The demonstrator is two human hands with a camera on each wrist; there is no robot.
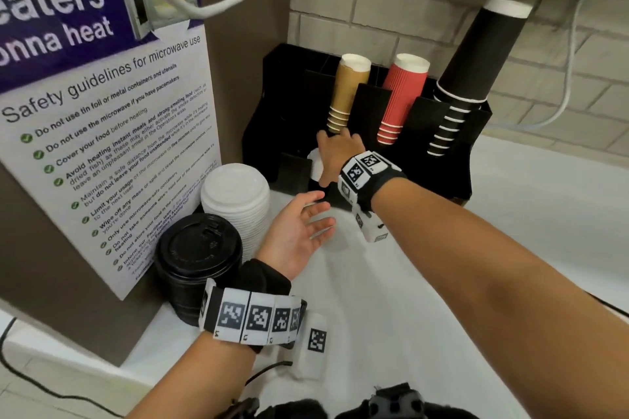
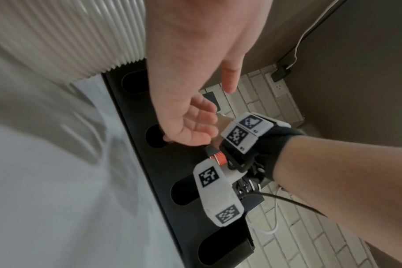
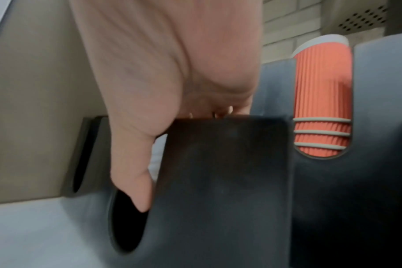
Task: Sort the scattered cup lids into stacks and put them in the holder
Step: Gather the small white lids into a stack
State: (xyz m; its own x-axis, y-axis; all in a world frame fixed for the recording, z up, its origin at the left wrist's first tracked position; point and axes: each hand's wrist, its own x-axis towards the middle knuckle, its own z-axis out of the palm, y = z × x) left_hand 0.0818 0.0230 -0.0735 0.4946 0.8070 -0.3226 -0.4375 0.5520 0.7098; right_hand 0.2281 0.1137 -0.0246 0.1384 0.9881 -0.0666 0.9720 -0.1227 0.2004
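right hand [image 1: 335, 156] grips white lids [image 1: 316, 165] inside the black holder [image 1: 442, 160]; left hand [image 1: 297, 231] grip wide.

Holder [image 1: 452, 177]: black. In it, cup stacks: tan [image 1: 347, 92]; red, ribbed, white-rimmed [image 1: 401, 99]; black, white-rimmed [image 1: 466, 78]. Left of the holder: white lid stack [image 1: 235, 201], finely ridged; black lid stack [image 1: 197, 258]. Desk [image 1: 510, 231]: white. Wristbands [image 1: 258, 316]: white, printed with black square codes. Poster [image 1: 102, 85]: white and purple, green ticks. Wall [image 1: 391, 3] behind the holder: pale brick.
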